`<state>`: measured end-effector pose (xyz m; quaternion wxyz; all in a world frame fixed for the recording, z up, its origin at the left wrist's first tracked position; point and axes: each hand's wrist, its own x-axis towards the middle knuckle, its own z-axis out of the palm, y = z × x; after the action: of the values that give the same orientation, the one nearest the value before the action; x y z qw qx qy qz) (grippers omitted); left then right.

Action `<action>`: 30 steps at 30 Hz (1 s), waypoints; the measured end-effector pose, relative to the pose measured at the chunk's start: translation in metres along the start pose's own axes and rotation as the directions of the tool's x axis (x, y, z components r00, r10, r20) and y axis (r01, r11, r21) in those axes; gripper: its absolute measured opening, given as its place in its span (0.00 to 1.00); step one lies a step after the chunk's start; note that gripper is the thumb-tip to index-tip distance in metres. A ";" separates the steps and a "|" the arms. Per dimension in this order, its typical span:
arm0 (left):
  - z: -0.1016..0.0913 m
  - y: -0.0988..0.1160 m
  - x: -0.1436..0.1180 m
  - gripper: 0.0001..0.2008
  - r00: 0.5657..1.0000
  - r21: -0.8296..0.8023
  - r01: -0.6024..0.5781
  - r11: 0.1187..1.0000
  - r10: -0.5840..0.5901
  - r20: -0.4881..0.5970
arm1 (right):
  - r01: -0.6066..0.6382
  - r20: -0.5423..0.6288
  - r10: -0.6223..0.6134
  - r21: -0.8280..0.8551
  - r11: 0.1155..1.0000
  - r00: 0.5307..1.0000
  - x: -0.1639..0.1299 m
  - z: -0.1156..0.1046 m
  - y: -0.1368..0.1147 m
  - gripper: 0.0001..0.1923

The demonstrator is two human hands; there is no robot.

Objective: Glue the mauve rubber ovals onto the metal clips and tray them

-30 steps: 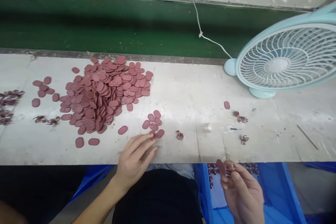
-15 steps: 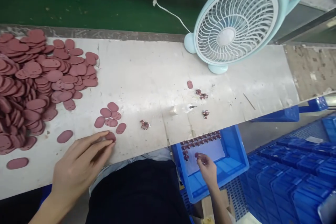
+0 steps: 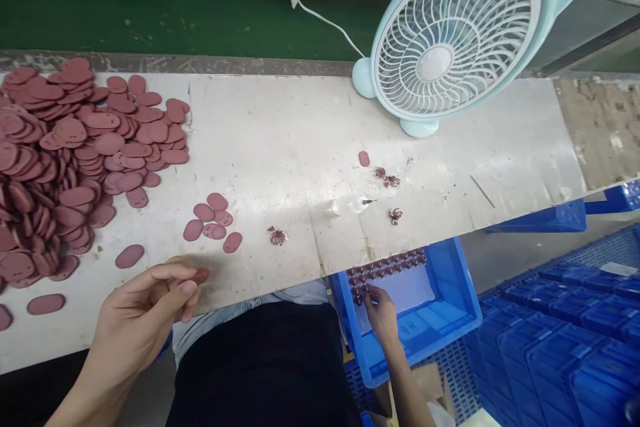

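Note:
My left hand (image 3: 143, 320) is at the near edge of the white bench (image 3: 280, 140), thumb and fingers pinched on one reddish-brown oval piece (image 3: 201, 275). A small group of the same ovals (image 3: 213, 221) lies just beyond it, and a big pile (image 3: 65, 160) covers the bench's left side. My right hand (image 3: 380, 312) reaches down into a blue bin (image 3: 440, 320) below the bench edge, fingers at a row of small dark-red parts (image 3: 385, 265) along the bin's near wall. Whether it grips one is hidden.
A pale blue desk fan (image 3: 455, 33) stands at the bench's back right, its white cord (image 3: 310, 10) running over the green conveyor belt (image 3: 175, 0). Small dark-red scraps (image 3: 277, 235) and a lone oval (image 3: 364, 158) dot the bench. Stacked blue crates (image 3: 565, 347) fill the floor at right.
My left hand has lifted one oval off the bench and curled around it. My right hand went from chest height down into the blue bin and shifted left along the row of parts.

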<state>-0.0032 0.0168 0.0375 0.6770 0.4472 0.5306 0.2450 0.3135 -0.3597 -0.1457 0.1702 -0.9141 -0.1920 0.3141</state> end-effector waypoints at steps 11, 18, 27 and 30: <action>-0.012 -0.007 -0.006 0.10 0.984 -0.162 0.167 0.973 -0.174 -0.030 | -0.106 -0.123 0.149 0.297 0.949 0.981 -0.009 -0.038 -0.071 0.15; 0.021 -0.007 -0.013 0.15 0.942 -0.377 0.299 0.877 -0.207 0.265 | 0.001 -0.007 0.007 0.758 0.653 1.000 -0.034 -0.074 -0.225 0.26; 0.057 0.011 -0.023 0.14 0.870 -0.556 0.385 0.736 -0.089 0.485 | -0.582 0.383 -0.584 0.789 -0.195 0.715 0.032 -0.068 -0.341 0.26; 0.061 0.008 -0.028 0.14 0.870 -0.598 0.402 0.694 -0.087 0.485 | -0.542 0.382 -0.561 0.828 -0.144 0.734 0.022 -0.076 -0.346 0.19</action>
<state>0.0461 -0.0230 0.0610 0.9173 0.1321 0.3005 0.2254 0.2937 -0.0638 0.0492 0.7166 -0.2517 0.0630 0.6474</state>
